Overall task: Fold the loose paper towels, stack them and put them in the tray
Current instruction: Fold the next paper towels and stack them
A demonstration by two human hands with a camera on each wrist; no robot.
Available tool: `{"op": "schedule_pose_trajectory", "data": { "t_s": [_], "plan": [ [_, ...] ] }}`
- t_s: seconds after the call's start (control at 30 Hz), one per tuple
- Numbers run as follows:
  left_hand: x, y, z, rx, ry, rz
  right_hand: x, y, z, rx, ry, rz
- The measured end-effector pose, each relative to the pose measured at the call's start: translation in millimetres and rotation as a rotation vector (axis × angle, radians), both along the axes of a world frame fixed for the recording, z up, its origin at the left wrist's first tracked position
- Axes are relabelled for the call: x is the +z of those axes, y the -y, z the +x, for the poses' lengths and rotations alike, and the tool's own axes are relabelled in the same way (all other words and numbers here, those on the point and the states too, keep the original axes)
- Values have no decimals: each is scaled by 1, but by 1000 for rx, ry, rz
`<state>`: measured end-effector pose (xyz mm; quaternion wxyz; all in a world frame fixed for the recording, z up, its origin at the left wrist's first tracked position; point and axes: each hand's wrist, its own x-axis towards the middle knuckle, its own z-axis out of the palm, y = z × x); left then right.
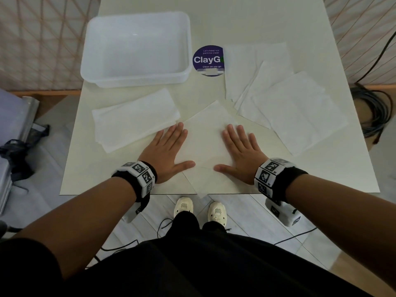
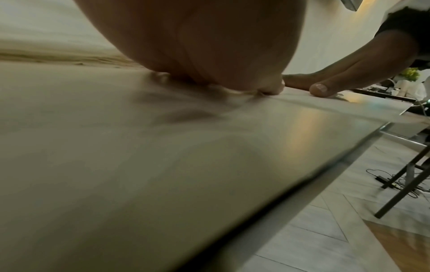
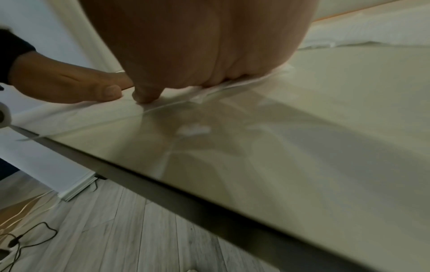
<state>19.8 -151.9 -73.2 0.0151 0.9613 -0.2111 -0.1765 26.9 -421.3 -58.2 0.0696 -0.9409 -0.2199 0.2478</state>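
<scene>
A white paper towel [image 1: 205, 142] lies turned like a diamond at the table's near middle, its near corner reaching the front edge. My left hand [image 1: 169, 150] lies flat on its left side, fingers straight. My right hand [image 1: 240, 150] presses flat on its right side [image 3: 167, 103]. A stack of folded towels [image 1: 135, 118] sits to the left of the hands. Several loose unfolded towels [image 1: 285, 101] overlap at the right. The clear plastic tray [image 1: 188, 67] stands at the back left with nothing visible in it. The wrist views show my palms [image 2: 209, 46] close up against the table.
A round purple sticker [image 1: 206, 60] lies between the tray and the loose towels. The table's front edge [image 1: 128, 194] runs just under my wrists. Cables [image 1: 372, 112] coil on the floor at the right; a metal case [image 1: 12, 129] stands left.
</scene>
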Motion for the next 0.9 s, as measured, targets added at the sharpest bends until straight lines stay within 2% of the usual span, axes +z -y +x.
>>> {"op": "schedule_pose_trajectory", "data": {
  "t_s": [0.2, 0.37, 0.43, 0.57, 0.67, 0.9],
  "plan": [
    [4, 3, -1, 13, -10, -11, 4, -1, 0, -28, -9, 1],
    [15, 9, 2, 11, 11, -16, 21, -6, 11, -216, 152, 142],
    [23, 15, 4, 37, 75, -90, 26, -8, 20, -228, 207, 119],
    [31, 36, 15, 27, 211, -379, 29, -13, 29, -241, 233, 62],
    [31, 54, 28, 73, 137, -497, 30, -14, 33, -251, 258, 40],
    [22, 68, 43, 104, 134, -398, 35, -14, 39, -219, 236, 18]
  ]
}}
